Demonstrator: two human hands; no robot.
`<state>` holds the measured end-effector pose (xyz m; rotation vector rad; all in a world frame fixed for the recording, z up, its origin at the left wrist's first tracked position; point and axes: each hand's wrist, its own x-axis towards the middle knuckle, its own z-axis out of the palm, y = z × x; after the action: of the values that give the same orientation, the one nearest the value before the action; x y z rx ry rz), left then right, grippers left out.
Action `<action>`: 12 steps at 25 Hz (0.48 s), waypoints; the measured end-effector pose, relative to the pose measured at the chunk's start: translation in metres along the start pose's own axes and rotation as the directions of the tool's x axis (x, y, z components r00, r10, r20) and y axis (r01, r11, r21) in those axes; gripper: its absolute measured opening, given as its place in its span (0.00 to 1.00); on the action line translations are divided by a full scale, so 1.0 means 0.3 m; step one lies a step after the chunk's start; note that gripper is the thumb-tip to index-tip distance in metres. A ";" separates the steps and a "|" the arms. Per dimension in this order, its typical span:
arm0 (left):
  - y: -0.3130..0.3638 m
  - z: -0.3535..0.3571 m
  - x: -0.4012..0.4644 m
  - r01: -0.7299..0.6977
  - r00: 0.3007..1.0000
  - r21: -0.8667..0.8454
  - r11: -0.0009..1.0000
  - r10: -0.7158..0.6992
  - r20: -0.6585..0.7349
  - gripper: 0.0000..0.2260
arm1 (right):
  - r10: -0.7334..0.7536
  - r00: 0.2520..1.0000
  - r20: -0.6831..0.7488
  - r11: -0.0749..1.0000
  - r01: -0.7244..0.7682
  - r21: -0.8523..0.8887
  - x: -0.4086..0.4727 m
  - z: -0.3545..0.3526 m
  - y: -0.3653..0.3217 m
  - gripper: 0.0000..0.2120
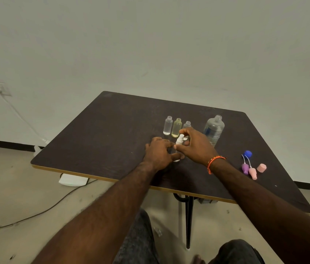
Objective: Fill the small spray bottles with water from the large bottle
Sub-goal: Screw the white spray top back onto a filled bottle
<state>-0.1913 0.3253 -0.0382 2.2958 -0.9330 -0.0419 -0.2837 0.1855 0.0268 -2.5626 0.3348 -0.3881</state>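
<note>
The left hand (159,152) grips a small spray bottle (177,158); the right hand (194,144) pinches its white sprayer head (180,140); 3 open bottles (176,127) stand behind.

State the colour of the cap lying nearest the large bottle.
Blue: the cap beside the large bottle, seen in the head view.

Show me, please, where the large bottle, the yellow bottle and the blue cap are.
large bottle (214,130), head view, middle of its clear body.
yellow bottle (176,128), head view, middle of its body.
blue cap (247,153), head view, its top.
</note>
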 end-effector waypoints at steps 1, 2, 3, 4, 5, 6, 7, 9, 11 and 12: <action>0.002 0.001 0.001 0.008 1.000 0.008 1.000 -0.008 0.006 0.22 | -0.019 1.000 -0.019 1.000 0.019 -0.001 -0.005 0.001 -0.003 0.19; 0.002 0.004 0.002 0.021 1.000 0.016 1.000 -0.021 0.014 0.26 | -0.025 0.999 -0.043 0.999 0.024 -0.025 -0.007 0.005 -0.005 0.15; 0.004 0.006 0.000 0.031 0.999 0.022 0.999 -0.032 0.017 0.28 | -0.017 0.998 -0.069 0.999 0.014 -0.047 -0.005 0.009 -0.006 0.11; 0.006 0.008 -0.002 0.038 0.999 0.027 0.999 -0.039 0.016 0.29 | 0.012 0.996 -0.089 0.999 -0.016 -0.048 0.000 0.012 -0.006 0.09; 0.007 0.006 -0.005 0.037 0.999 0.028 0.999 -0.037 0.013 0.29 | 0.046 0.994 -0.102 0.998 -0.049 -0.032 0.006 0.013 -0.006 0.11; 0.007 0.002 -0.008 0.030 0.999 0.018 0.999 -0.031 0.009 0.27 | 0.076 0.993 -0.094 0.997 -0.078 -0.015 0.010 0.014 -0.006 0.14; 0.004 -0.001 -0.008 0.017 1.000 -0.001 1.000 -0.017 0.003 0.23 | 0.080 0.995 -0.065 0.997 -0.081 -0.006 0.009 0.015 -0.005 0.18; 0.001 -0.006 -0.008 -0.013 1.000 -0.019 1.000 0.013 -0.004 0.17 | 0.022 1.000 0.014 1.000 -0.022 0.013 -0.006 0.017 -0.006 0.26; 0.005 -0.008 -0.007 -0.014 1.000 -0.001 1.000 0.014 0.004 0.18 | -0.048 0.999 0.001 0.998 0.048 0.041 -0.020 0.017 -0.005 0.26; 0.007 -0.007 -0.007 -0.009 1.000 0.013 1.000 0.009 0.006 0.19 | -0.054 0.998 -0.036 0.998 0.055 0.038 -0.023 0.018 -0.005 0.24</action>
<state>-0.1936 0.3269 -0.0358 2.3044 -0.9486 -0.0391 -0.2881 0.1914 0.0217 -2.5333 0.2679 -0.4562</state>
